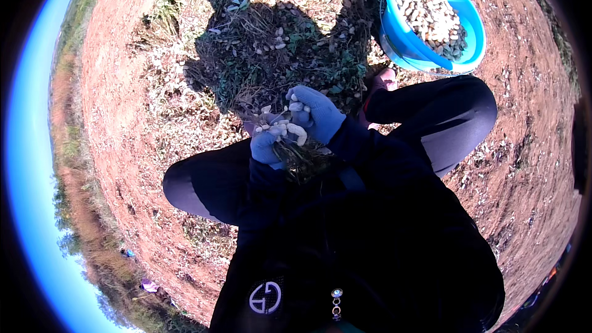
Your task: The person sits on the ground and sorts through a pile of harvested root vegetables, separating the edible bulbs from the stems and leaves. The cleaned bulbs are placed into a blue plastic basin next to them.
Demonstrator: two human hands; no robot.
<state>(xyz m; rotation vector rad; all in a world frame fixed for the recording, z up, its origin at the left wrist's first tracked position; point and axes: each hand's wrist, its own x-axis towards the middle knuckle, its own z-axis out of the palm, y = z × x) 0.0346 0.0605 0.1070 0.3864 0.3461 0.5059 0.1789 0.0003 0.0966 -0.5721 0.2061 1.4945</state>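
My left hand (265, 147), in a grey-blue knit glove, grips a bunch of dry peanut plant (300, 159) above my lap. Pale peanut pods (280, 128) cluster on the bunch at its fingers, and one larger curved pod (297, 134) stands out beside them. Close against it on the right, my right hand (323, 113), gloved the same way, has its fingers curled around a few loose peanuts (298, 107). Stems and leaves hang down between the two wrists. Part of the left fingers is hidden behind the pods.
A blue plastic bucket (474, 23) holding many peanuts (430, 16) stands beyond my right foot (385, 79). Ahead, a heap of pulled peanut plants (282, 55) lies in my shadow. My bent knees flank my hands. Reddish soil (120, 125) surrounds everything.
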